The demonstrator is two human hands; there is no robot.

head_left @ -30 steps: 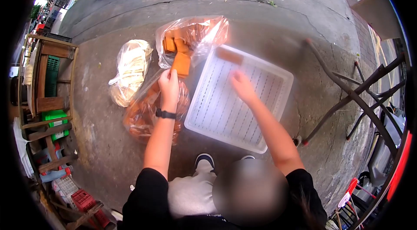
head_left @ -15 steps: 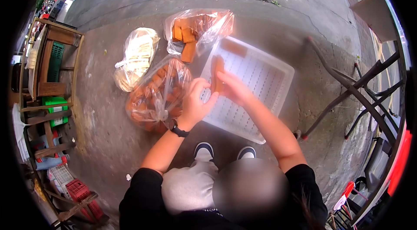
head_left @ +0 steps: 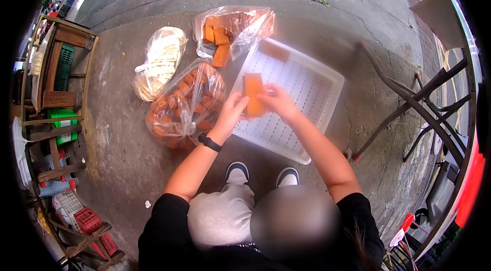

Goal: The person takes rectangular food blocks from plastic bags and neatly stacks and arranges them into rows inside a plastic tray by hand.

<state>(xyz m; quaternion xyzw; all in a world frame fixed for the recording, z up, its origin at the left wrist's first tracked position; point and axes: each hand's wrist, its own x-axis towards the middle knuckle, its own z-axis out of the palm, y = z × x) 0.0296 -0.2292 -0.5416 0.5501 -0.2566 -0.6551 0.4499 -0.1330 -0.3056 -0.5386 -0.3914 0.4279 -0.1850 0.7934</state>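
Observation:
Between both hands, over the white plastic crate [head_left: 307, 154], I hold a small stack of flat orange-brown slabs [head_left: 254, 89] that look like dried tofu. My left hand [head_left: 232, 112] grips the left edge, and my right hand [head_left: 280, 103] pinches the right edge with the thumb and fingers. The broad face of the stack is turned up; how many pieces it has I cannot tell. Another brown slab [head_left: 273, 52] lies at the crate's far corner. Left of the crate, an open clear bag [head_left: 250, 20] has similar slabs spilling from its mouth.
A knotted bag of orange-brown pieces [head_left: 184, 110] sits near my left forearm. Behind it lies a bag of pale flat pieces [head_left: 161, 61]. A wooden rack [head_left: 66, 98] stands at the left, and folding metal legs [head_left: 409, 99] at the right. The ground is concrete.
The slabs were upright and narrow to view; now their broad orange face shows. Both hands have shifted to grip opposite edges, the right one lower and closed on them.

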